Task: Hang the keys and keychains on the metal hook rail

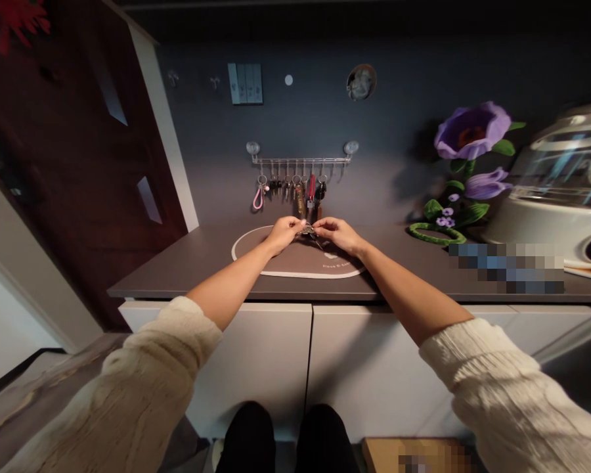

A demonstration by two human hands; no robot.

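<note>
Both my hands meet over a brown mat (270, 264) with a white border on the dark counter. My left hand (284, 234) and my right hand (339, 232) pinch a small bunch of keys (307, 230) between them, with metal showing in the gap and below the fingers. Which key or ring each hand grips is too small to make out. Just behind, a rail (300, 160) with hooks is fixed to the wall. Several sets of keys hang from it, among them a pink loop (258, 198) and a red strap (312, 187).
Purple artificial flowers (473, 135) stand to the right on a green ring base (436, 235), beside a large pale appliance (536, 217) with a clear cover. White cabinet doors (256, 361) lie below the counter edge. A dark red door (93, 164) is at left.
</note>
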